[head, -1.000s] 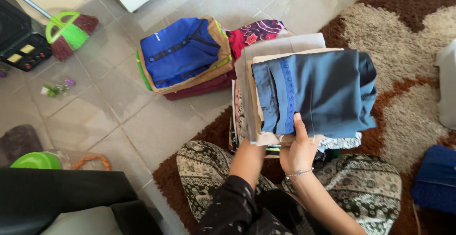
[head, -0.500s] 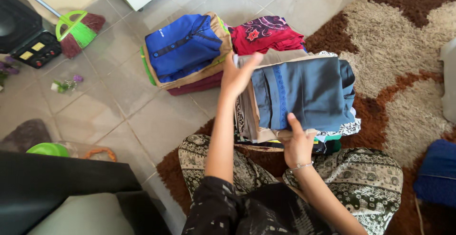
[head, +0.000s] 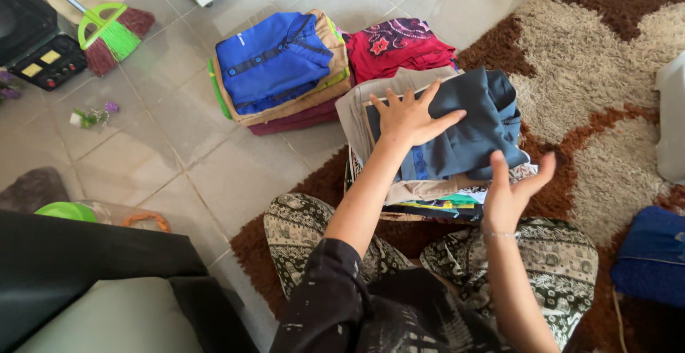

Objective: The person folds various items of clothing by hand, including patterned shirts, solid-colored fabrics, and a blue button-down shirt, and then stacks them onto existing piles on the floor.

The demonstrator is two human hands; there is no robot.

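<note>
Right hand (head: 512,187) hovers with fingers spread, holding nothing, at the near edge of a stack of folded clothes (head: 428,189) on the shaggy rug (head: 606,75). Left hand (head: 408,116) lies flat, fingers splayed, on the top smooth slate-blue garment (head: 478,128). Beyond, a blue buttoned shirt (head: 275,60) tops another pile on the tiled floor (head: 178,146).

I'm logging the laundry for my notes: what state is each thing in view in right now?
Slate-blue garment: folded, top of the near stack, rumpled at its right end.
Left hand: open, flat on that garment.
Right hand: open, at the stack's near right corner, holding nothing.
Blue shirt: folded, buttoned, atop the tan pile.
Red patterned cloth: folded, on the floor.
Broom: lying on the tiles.
</note>
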